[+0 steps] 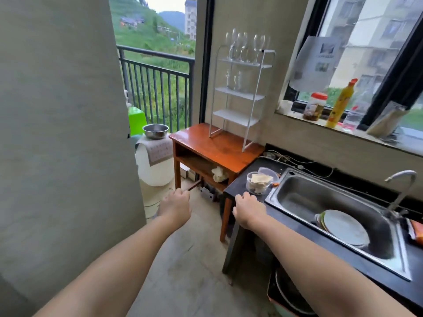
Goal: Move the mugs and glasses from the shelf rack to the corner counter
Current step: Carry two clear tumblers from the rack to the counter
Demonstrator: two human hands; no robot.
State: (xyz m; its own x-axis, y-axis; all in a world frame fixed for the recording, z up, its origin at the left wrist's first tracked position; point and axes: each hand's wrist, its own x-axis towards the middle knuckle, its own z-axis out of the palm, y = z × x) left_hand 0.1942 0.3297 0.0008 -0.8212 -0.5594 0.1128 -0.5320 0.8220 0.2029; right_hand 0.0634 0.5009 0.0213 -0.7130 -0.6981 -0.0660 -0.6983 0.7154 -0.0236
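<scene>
A broad grey wall panel [61,133], matte and smooth, fills the frame from 7 to 11 o'clock and hides whatever lies behind it. At 4 o'clock, the dark glossy surface [238,187] carries a brushed steel sink [332,216], with stacked round plates [344,227] inside, partly overlapped. Dead centre, a polished reddish wooden table [217,147], with an open cubby under the top. On it, at 12 o'clock, stands the white wire-framed shelf rack [240,92], three flat tiers. Stemmed wine glasses [245,45] crowd the top tier; smaller clear glasses [235,80] sit one tier down, blurred, count hard to make out. Lowest tier shows nothing I can pick out. A round clear tub [257,183] of pale pieces sits on the dark surface's near corner. Both bare forearms reach forward: left hand [176,205] curled into a loose fist holding nothing, right hand [246,208] likewise curled, knuckles up, fingertips hidden.
</scene>
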